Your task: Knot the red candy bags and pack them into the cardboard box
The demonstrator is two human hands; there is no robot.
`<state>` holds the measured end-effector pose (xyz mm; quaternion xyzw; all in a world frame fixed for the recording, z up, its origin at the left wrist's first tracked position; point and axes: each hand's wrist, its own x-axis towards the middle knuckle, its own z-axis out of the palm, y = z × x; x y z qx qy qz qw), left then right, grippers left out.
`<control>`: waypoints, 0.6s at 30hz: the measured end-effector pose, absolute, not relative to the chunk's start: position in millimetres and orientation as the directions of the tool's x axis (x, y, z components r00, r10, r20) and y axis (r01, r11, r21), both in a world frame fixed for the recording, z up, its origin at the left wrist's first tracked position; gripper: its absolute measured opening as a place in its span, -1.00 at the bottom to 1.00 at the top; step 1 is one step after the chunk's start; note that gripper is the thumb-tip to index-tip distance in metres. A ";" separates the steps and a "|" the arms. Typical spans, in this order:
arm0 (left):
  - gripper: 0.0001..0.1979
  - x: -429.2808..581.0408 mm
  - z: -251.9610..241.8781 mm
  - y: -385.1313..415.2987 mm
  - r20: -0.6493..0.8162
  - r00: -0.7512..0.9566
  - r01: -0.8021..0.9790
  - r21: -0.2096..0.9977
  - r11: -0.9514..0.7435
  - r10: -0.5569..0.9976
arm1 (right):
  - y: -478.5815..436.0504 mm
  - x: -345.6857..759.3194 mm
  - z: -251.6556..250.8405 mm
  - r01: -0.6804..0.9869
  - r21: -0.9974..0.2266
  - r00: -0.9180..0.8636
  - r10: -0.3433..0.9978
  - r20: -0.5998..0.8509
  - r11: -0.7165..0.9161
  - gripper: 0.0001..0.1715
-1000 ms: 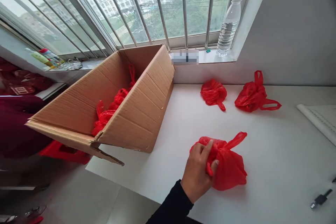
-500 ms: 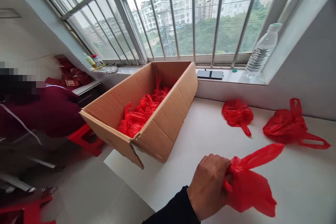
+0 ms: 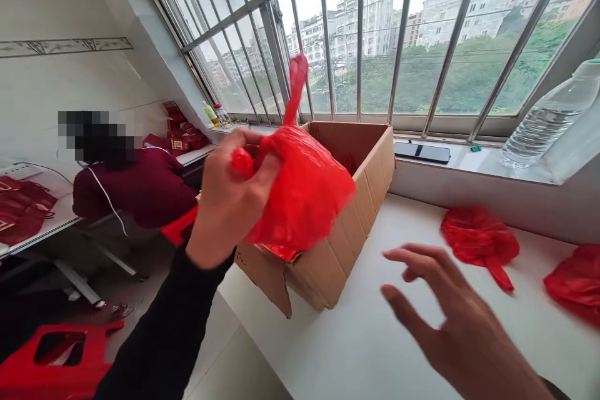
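**Hands, two.**
- Left hand (image 3: 227, 200), black sleeve: raised in front of the window. The grip is pressed together on the gathered neck of one red plastic bag (image 3: 304, 194).
- Right hand (image 3: 452, 319): grip spread, fingers apart and slightly curled, holding nothing. It hovers over the bench (image 3: 356, 350).

**Red plastic bags, three in plain sight.**
- One held. It is stuffed round and hangs in the air from the left hand, in front of and above the near end of the cardboard box (image 3: 356, 231). One handle loop sticks straight up.
- Two on the bench, both at the far right near the wall: a bundled bag (image 3: 478, 240) and, beside it but apart, a second bag (image 3: 574, 281) cut off by the picture's edge.
- More red plastic shows inside the box, but the count cannot be told.

**Cardboard box, one.** It is open-topped and sits on the bench's left end, with its near corner jutting past the edge.

**Window sill (image 3: 469, 165), carrying two things.**
- One dark phone (image 3: 422, 152), lying flat.
- One clear water bottle (image 3: 548, 122), partly filled, at the right — well apart from the phone.

**Elsewhere.**
- One other person (image 3: 135, 190) in a maroon top, seated at the left beyond the box.
- One red plastic stool (image 3: 56, 356) on the floor at lower left.
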<state>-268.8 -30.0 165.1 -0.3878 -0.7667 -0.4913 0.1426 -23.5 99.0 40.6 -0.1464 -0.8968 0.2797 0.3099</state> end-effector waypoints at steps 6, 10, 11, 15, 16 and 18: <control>-0.90 -335.8 139.9 39.3 0.389 -0.616 0.775 0.458 0.436 0.685 | 81.3 -109.0 65.6 -0.172 -0.315 -0.885 -0.006 0.466 0.933 -0.28; -0.80 -358.3 115.2 81.6 0.130 -0.579 0.791 0.330 0.516 0.805 | 87.8 -117.4 58.7 -0.139 -0.323 -0.908 0.010 0.420 0.936 -0.37; -0.78 -361.9 108.2 89.9 0.066 -0.568 0.794 0.306 0.526 0.820 | 90.6 -114.8 55.5 -0.146 -0.308 -0.900 0.004 0.437 0.940 -0.41; -0.71 -372.5 81.6 112.2 -0.119 -0.530 0.798 0.267 0.541 0.840 | 100.4 -99.6 45.1 -0.236 -0.216 -0.858 -0.099 0.503 0.947 -0.42; -0.71 -374.9 75.2 114.7 -0.140 -0.519 0.799 0.271 0.537 0.843 | 101.5 -96.6 43.6 -0.249 -0.190 -0.856 -0.124 0.502 0.950 -0.44; -0.71 -379.6 62.3 116.6 -0.167 -0.500 0.799 0.290 0.527 0.850 | 101.5 -92.9 41.2 -0.216 -0.174 -0.874 -0.111 0.473 0.961 -0.46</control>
